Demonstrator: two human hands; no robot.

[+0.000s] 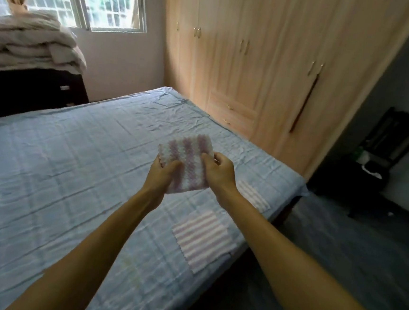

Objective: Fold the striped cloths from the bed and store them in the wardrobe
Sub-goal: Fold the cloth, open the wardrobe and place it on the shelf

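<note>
Three striped cloths showing: near cloth (202,238) and far cloth (254,196) are lying flat on the bed (74,156); held cloth (188,158), purple-and-white, is hanging above it, left hand (163,173) and right hand (218,169) both gripping it

Bed (73,168) before you, wardrobe (256,60) along its right side.
Your left hand (162,173) and right hand (218,171) grip the raised cloth (188,158) above the bed; a nearer cloth (203,238) and a farther cloth (254,195) lie on it by the right edge.

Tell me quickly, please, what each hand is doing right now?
Left hand: grips the striped cloth.
Right hand: pinches the same cloth.
</note>
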